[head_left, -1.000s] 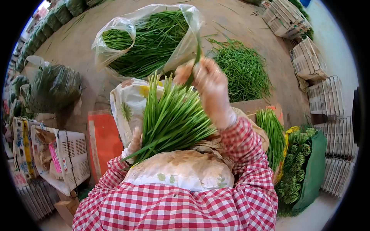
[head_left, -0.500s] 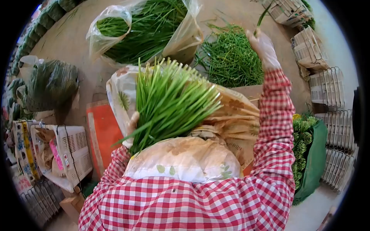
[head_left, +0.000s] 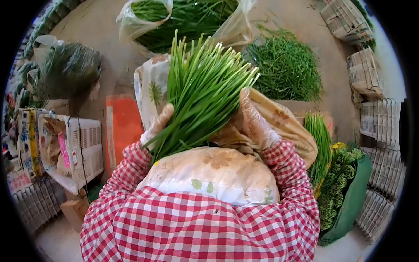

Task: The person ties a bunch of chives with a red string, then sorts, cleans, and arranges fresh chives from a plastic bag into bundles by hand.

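Observation:
A large bunch of long green stalks (head_left: 198,91) lies fanned over my lap, pale cut ends pointing away from me. My left hand (head_left: 160,124) is wrapped round the left side of the bunch, its thumb showing and its other fingers hidden beneath the stalks. At the right side, my right hand (head_left: 255,120), in a thin clear glove, stands with its fingers up against the edge of the bunch; part of it is hidden. A stained, leaf-patterned cloth (head_left: 209,174) covers my lap under the stalks.
Beyond the lap are an open plastic bag of green stalks (head_left: 187,26) and a loose green heap (head_left: 286,65). At the right lie a smaller bunch (head_left: 318,144), tied bundles (head_left: 340,187) and white crates (head_left: 377,122). A white basket (head_left: 89,148) and a red sheet (head_left: 124,131) are leftward.
My right hand has come back from the far right, beyond the heap, to the bunch's right side. The strand it held is no longer seen in it. My left hand stays at the bunch.

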`<state>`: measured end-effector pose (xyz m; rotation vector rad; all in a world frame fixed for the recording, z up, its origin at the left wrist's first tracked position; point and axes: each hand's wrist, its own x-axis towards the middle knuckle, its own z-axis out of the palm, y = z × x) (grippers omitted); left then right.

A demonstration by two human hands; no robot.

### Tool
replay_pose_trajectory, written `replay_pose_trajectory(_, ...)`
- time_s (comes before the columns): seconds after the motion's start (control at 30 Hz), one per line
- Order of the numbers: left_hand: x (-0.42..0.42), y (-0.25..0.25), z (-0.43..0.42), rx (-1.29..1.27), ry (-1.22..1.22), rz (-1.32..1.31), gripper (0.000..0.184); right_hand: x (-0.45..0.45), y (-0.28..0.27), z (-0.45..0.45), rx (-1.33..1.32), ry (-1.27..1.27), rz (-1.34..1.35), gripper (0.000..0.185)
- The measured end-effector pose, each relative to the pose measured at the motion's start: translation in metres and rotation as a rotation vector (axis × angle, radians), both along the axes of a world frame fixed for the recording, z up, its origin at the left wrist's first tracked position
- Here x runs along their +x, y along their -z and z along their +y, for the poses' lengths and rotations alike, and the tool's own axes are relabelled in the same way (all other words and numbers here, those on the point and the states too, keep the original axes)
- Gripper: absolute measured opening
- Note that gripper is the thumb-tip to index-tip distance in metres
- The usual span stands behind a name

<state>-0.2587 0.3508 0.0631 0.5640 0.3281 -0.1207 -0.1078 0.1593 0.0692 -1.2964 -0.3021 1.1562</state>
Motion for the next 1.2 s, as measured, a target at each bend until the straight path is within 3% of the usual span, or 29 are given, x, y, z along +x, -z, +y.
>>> replay_pose_trajectory(0.03,0.004,-0.009,-0.001,0.095,0.051,0.004,0.058,-0.007,-0.007,0.011,0.296,0.215,0.470,0.069)
replay_pose_trajectory(0.07,0.005,0.017,0.008,0.462,0.073,-0.143,0.061,-0.011,-0.011,0.018,0.305,0.220,0.445,0.069)
replay_pose_trajectory(0.1,0.016,-0.025,-0.011,0.320,0.147,-0.048,0.067,-0.011,-0.012,0.022,0.569,0.188,0.611,0.070)
replay_pose_trajectory(0.13,0.018,-0.024,-0.019,0.567,0.150,-0.088,0.069,-0.010,-0.014,0.027,0.810,0.117,0.801,0.072)
replay_pose_trajectory(0.23,0.028,-0.018,-0.023,1.535,0.213,-0.250,0.087,-0.013,-0.010,0.027,0.851,0.101,0.769,0.068)
replay_pose_trajectory(0.3,0.036,-0.007,-0.032,1.858,0.214,-0.301,0.091,-0.011,-0.002,0.029,0.841,0.125,0.737,0.066)
replay_pose_trajectory(0.4,0.036,-0.012,-0.028,1.993,0.354,-0.514,0.091,-0.006,0.001,0.032,0.828,0.130,0.693,0.062)
replay_pose_trajectory(0.43,0.037,-0.021,-0.019,1.991,0.352,-0.529,0.091,-0.004,0.001,0.032,0.823,0.135,0.679,0.061)
replay_pose_trajectory(0.5,0.041,-0.053,0.003,1.813,0.708,-0.621,0.081,-0.003,0.001,0.032,0.809,0.139,0.657,0.059)
replay_pose_trajectory(0.57,0.047,-0.054,0.021,1.381,0.416,-0.560,0.069,-0.003,0.001,0.028,0.790,0.156,0.630,0.056)
replay_pose_trajectory(0.63,0.050,-0.049,0.022,1.120,0.207,-0.186,0.063,-0.002,0.001,0.023,0.757,0.169,0.578,0.054)
replay_pose_trajectory(0.7,0.058,-0.001,0.043,0.948,-0.073,-0.058,0.067,-0.002,0.003,0.022,0.702,0.189,0.522,0.052)
replay_pose_trajectory(0.73,0.059,0.015,0.039,0.961,-0.067,-0.050,0.067,-0.002,0.005,0.022,0.669,0.197,0.493,0.051)
replay_pose_trajectory(0.77,0.062,0.031,0.029,0.663,0.022,-0.054,0.073,-0.002,0.006,0.022,0.630,0.209,0.451,0.050)
replay_pose_trajectory(0.87,0.043,0.075,0.004,0.211,0.159,-0.037,0.082,0.001,0.013,0.025,0.475,0.226,0.295,0.047)
replay_pose_trajectory(0.93,0.035,0.075,-0.001,0.115,0.085,-0.086,0.078,0.008,0.016,0.025,0.351,0.232,0.149,0.045)
replay_pose_trajectory(1.0,0.023,0.056,0.009,-0.058,0.437,-0.120,0.076,0.022,0.022,0.023,0.218,0.246,-0.006,0.043)
replay_pose_trajectory(1.13,0.005,0.035,0.018,-0.054,0.446,0.207,0.074,0.078,0.027,-0.015,0.085,0.381,-0.184,0.039)
replay_pose_trajectory(1.2,0.005,0.037,0.021,0.054,0.435,0.161,0.072,0.105,0.009,-0.047,0.191,0.473,-0.147,0.033)
